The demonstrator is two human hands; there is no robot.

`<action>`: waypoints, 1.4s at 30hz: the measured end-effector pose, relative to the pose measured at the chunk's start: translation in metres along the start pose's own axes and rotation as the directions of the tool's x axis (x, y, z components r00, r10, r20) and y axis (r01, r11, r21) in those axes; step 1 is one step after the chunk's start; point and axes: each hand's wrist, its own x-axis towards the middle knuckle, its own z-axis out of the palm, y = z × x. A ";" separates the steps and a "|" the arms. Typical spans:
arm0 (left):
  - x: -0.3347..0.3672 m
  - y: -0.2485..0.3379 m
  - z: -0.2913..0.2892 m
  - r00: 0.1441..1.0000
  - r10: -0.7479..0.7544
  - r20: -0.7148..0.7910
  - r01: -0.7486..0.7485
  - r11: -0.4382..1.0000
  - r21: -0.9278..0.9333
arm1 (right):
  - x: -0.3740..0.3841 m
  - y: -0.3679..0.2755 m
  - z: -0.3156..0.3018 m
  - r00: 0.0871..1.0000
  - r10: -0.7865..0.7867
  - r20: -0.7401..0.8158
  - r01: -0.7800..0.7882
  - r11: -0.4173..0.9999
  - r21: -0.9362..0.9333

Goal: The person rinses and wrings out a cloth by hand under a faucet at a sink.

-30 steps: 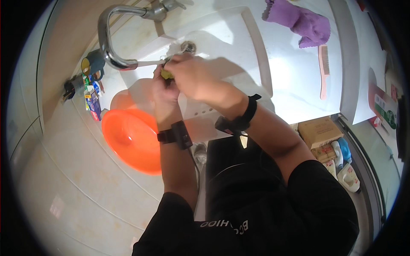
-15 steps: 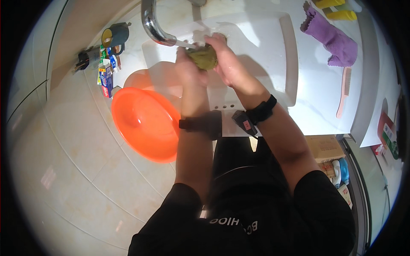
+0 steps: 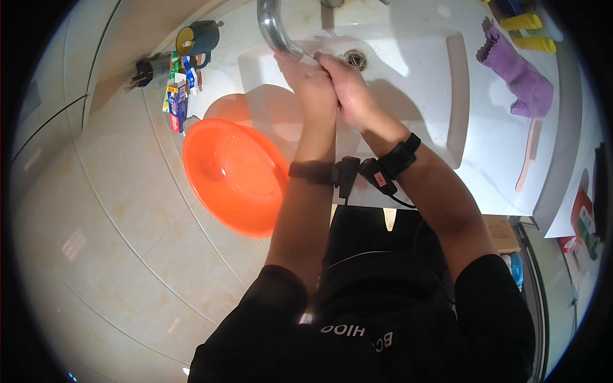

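Observation:
Beneath the chrome faucet (image 3: 276,32), my left hand (image 3: 311,89) and my right hand (image 3: 350,88) are pressed together over the white sink (image 3: 456,102). Both look closed, thumbs toward the spout. A thin stream of water meets them there. What lies between the palms is hidden; the olive-green cloth of a moment ago does not show anywhere. Just beyond my right fingers the round metal drain (image 3: 355,60) is in view.
An orange basin (image 3: 236,175) stands left of the sink. A dark mug (image 3: 199,39) and toothpaste boxes (image 3: 177,105) sit at the far left. On the right counter lie a purple cloth (image 3: 520,73), a pink comb (image 3: 529,156) and yellow-capped bottles (image 3: 533,43).
My hands have come together, and the olive-green cloth seen between them has gone out of sight. The drain has come into view. The whole scene has shifted somewhat to the right.

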 end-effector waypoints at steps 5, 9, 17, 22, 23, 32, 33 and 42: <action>0.005 -0.023 -0.017 0.966 -0.257 0.024 0.257 0.966 0.017 | 0.011 0.006 0.010 0.976 -0.156 -0.154 0.132 0.979 -0.153; -0.014 0.009 -0.018 0.806 -0.563 0.185 0.592 0.751 -0.293 | 0.015 0.004 0.010 0.986 -0.051 -0.156 0.065 0.994 0.083; -0.031 0.040 0.007 0.663 -0.668 0.338 0.746 0.555 -0.368 | 0.015 -0.009 -0.010 0.968 -0.188 -0.167 0.176 0.981 -0.080; -0.031 0.053 -0.001 0.559 -0.708 0.432 0.829 0.472 -0.300 | -0.008 -0.027 -0.007 0.965 -0.256 -0.053 0.212 0.886 -0.413; -0.030 0.057 -0.002 0.512 -0.744 0.429 0.859 0.450 -0.245 | -0.010 -0.028 -0.008 0.964 -0.258 -0.059 0.212 0.886 -0.412; -0.008 0.006 -0.017 0.705 -0.591 0.393 0.709 0.592 -0.382 | -0.017 -0.015 -0.009 0.829 -0.557 0.054 0.452 0.609 -0.652; -0.004 0.007 -0.014 0.752 -0.543 0.374 0.659 0.622 -0.422 | -0.015 -0.012 -0.011 0.827 -0.561 0.046 0.448 0.606 -0.657; -0.023 0.069 0.005 0.911 -0.386 0.144 0.405 0.902 -0.146 | 0.001 -0.010 0.002 0.968 -0.247 0.043 0.236 0.956 0.174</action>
